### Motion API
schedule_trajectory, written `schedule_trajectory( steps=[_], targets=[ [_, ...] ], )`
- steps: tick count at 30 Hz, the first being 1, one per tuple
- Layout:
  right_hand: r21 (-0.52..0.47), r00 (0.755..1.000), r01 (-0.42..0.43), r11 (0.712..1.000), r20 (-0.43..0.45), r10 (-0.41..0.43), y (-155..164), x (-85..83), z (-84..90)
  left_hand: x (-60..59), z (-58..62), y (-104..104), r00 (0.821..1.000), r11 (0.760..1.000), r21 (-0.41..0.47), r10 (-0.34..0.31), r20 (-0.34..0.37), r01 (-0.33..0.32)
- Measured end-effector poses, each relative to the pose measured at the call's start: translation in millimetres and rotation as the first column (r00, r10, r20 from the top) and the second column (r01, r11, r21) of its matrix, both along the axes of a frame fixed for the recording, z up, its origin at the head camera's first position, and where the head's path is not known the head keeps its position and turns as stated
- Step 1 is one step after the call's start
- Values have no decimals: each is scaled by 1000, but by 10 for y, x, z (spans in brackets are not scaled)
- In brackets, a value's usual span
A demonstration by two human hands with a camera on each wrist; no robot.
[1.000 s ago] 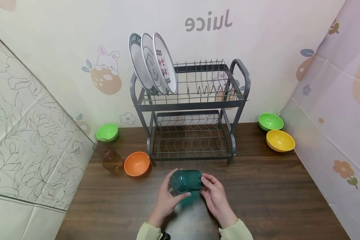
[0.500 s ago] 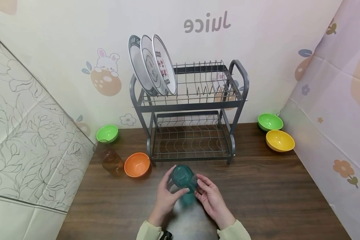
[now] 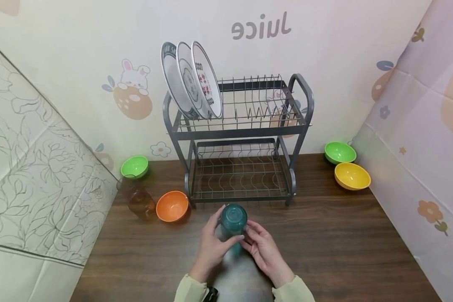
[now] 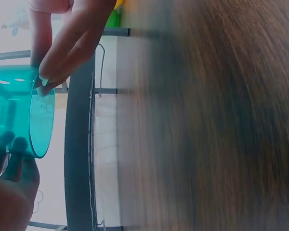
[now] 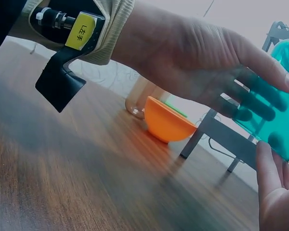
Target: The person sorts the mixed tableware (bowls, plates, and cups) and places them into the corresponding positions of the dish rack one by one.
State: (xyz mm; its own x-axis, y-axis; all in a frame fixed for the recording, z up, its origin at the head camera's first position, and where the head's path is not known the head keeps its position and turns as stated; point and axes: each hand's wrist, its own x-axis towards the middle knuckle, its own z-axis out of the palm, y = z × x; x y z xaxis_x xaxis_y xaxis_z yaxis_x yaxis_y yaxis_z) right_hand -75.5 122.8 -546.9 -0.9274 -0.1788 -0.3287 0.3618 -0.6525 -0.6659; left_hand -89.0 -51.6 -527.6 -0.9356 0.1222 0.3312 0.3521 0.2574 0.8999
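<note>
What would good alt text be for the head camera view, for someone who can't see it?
Two hands, left hand and right hand, hold a teal plastic cup above a dark wooden table, in front of a grey two-tier dish rack with three plates standing on its top tier. Orange, green and yellow bowls sit to either side.

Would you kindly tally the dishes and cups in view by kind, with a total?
Plates in the dish rack: 3
Bowls: 4
Cups: 2, teal cup and amber cup
Total: 9
</note>
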Motion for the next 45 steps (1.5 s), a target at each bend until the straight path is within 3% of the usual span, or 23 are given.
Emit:
schedule_trajectory(
  steps=[6, 15, 19, 27, 36, 45],
  targets=[
    [45, 1000, 4, 999, 11, -4, 11, -16, 26, -48, 6, 59, 999, 999, -10, 33, 9, -33],
    [152, 1000, -11, 988, -2, 12, 79, -58, 59, -162, 61, 18, 999, 1000, 18, -20, -31, 21],
    [157, 1000, -3, 988, -7, 4, 106, -71, 39, -262, 93, -3, 999, 1000, 9, -3, -54, 3],
    [127, 999, -32, 991, -6, 33, 157, -65, 2, -595, 153, -72, 995, 995, 11, 103, 0, -103],
    [133, 1000, -26, 991, -5, 27, 189, -70, -14, -1055, 304, -120, 984, 984, 18, 179, 10, -179],
    [152, 1000, -27, 988, 5, 27, 236, -60, -52, -1444, 307, -76, 967, 970, 1, 243, 79, -244]
  ],
)
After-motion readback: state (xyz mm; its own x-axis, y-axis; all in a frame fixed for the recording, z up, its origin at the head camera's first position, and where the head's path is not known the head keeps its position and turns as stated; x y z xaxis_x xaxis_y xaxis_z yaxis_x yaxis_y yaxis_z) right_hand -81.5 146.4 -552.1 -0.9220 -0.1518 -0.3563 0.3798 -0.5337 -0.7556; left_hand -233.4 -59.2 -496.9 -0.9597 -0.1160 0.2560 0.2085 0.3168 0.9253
